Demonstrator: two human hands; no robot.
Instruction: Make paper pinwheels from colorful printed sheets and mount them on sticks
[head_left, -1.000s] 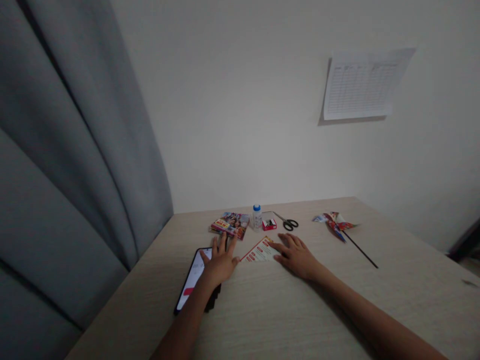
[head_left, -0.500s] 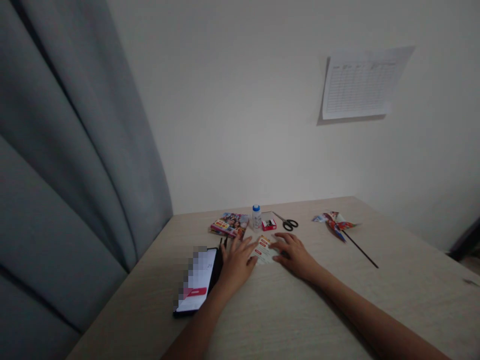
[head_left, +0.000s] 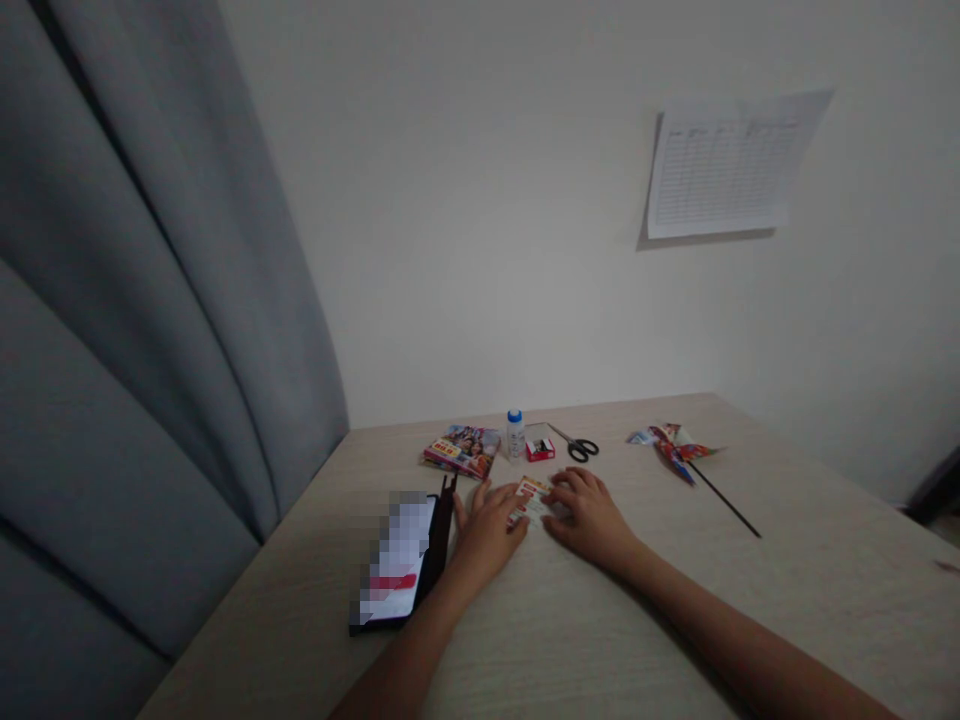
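A small printed card with red labels (head_left: 531,499) lies on the table between my hands, partly hidden by my fingers. My left hand (head_left: 486,532) grips its left edge between thumb and forefinger, with the other fingers spread on the wood. My right hand (head_left: 587,515) curls over its right edge. Left of my left hand lies a phone (head_left: 394,560) with a blurred screen, and a dark flap or case (head_left: 442,530) stands along its right side.
A pale wooden table (head_left: 637,620) holds a picture booklet (head_left: 462,451), a blue-capped bottle (head_left: 514,434), a small red box (head_left: 540,450), black-handled scissors (head_left: 576,448) and a paper pinwheel on a stick (head_left: 675,450). A grey curtain (head_left: 150,300) hangs left; a printed sheet (head_left: 727,165) is on the wall.
My left hand has moved right, off the phone and onto the card. The card now looks narrower and more covered, pressed between both hands.
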